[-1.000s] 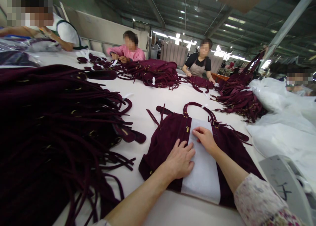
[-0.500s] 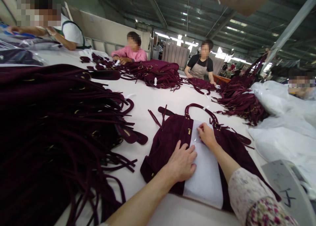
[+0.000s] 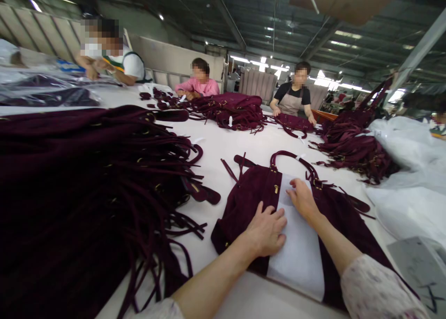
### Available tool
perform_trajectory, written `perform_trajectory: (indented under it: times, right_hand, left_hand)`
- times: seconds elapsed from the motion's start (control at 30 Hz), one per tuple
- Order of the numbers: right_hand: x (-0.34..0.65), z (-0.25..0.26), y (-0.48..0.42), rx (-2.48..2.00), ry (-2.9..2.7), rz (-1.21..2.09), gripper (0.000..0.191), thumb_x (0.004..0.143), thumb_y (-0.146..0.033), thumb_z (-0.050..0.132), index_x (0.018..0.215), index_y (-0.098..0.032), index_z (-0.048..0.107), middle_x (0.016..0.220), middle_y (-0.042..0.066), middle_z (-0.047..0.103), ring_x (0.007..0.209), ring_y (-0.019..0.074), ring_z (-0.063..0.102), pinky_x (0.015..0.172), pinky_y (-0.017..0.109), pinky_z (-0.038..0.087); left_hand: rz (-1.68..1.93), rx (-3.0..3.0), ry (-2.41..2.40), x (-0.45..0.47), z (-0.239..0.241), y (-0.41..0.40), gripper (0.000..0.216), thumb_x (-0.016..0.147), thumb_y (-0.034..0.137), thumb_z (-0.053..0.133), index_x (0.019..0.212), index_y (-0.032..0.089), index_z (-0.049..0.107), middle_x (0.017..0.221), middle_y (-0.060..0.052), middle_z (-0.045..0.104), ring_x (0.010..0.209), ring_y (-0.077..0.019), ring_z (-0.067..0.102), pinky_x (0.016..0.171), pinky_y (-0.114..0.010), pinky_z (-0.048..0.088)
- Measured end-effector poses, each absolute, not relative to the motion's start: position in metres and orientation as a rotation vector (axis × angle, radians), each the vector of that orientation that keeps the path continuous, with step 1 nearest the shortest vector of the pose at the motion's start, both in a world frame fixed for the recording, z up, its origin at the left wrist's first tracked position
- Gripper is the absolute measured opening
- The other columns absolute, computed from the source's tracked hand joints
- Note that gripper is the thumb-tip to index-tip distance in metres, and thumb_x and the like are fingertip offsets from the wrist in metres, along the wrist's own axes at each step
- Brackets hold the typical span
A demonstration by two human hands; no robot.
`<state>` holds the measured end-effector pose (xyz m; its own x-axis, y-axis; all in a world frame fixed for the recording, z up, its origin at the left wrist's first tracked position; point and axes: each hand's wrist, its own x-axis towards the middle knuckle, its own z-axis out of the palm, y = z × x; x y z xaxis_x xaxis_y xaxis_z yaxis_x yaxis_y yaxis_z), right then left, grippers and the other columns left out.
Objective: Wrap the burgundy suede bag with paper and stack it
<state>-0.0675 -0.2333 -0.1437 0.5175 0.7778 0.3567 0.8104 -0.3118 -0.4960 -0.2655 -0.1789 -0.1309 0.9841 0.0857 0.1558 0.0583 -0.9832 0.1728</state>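
Note:
A dark burgundy handbag (image 3: 244,193) lies flat on the white table before me, its looped handle pointing away. A white sheet (image 3: 299,254), paper-like, runs down the middle of the bag. My left hand (image 3: 267,231) rests spread on the sheet's left edge and the bag. Farther up, my right hand (image 3: 304,199) is over the sheet's upper part, fingers loosely bent and thumb apart, with nothing visible in them. A small gold zip pull (image 3: 276,189) shows just left of the sheet.
A tall heap of burgundy bags (image 3: 69,179) with dangling straps fills the left. More burgundy bags (image 3: 237,107) and a strap pile (image 3: 362,147) lie farther back. White plastic bags (image 3: 411,189) and a grey marked board (image 3: 418,268) are at right. Several people work around the table (image 3: 230,145).
The view has swung slightly left, so everything sits farther right. My hands stay in nearly the same places on the sheet. The shiny patch by my right fingertips shows less now.

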Motion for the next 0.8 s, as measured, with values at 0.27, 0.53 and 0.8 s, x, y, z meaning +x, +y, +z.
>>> perform_trajectory:
  times: [0.27, 0.53, 0.8]
  right_hand:
    - [-0.117, -0.103, -0.363, -2.129, -1.585, -0.172, 0.036, 0.094, -0.031, 0.041, 0.127, -0.028, 0.057, 0.143, 0.005, 0.047, 0.131, 0.0245, 0.045, 0.109, 0.044, 0.038]
    - [-0.115, -0.147, -0.459, -2.185, -1.538, -0.366, 0.035, 0.088, -0.033, 0.055, 0.122, -0.031, 0.062, 0.141, 0.005, 0.05, 0.131, 0.0317, 0.044, 0.109, 0.054, 0.036]
    - [-0.103, -0.13, -0.496, -2.119, -0.978, -0.238, 0.042, 0.092, -0.04, 0.041, 0.131, -0.03, 0.054, 0.147, 0.004, 0.042, 0.134, 0.028, 0.04, 0.114, 0.05, 0.031]
  left_hand:
    - [0.225, 2.98, 0.104, -0.264, -0.127, -0.178, 0.025, 0.087, 0.032, 0.048, 0.106, 0.02, 0.058, 0.139, -0.007, 0.048, 0.121, -0.0285, 0.045, 0.108, -0.061, 0.026]
    - [0.273, 3.044, 0.112, -0.266, -0.116, -0.181, 0.026, 0.087, 0.03, 0.052, 0.111, 0.021, 0.056, 0.132, -0.008, 0.053, 0.122, -0.0261, 0.046, 0.112, -0.056, 0.023]
    - [0.167, 3.014, 0.107, -0.243, -0.061, -0.176, 0.029, 0.088, 0.021, 0.049, 0.116, 0.019, 0.057, 0.126, -0.008, 0.058, 0.122, -0.023, 0.049, 0.109, -0.044, 0.035]
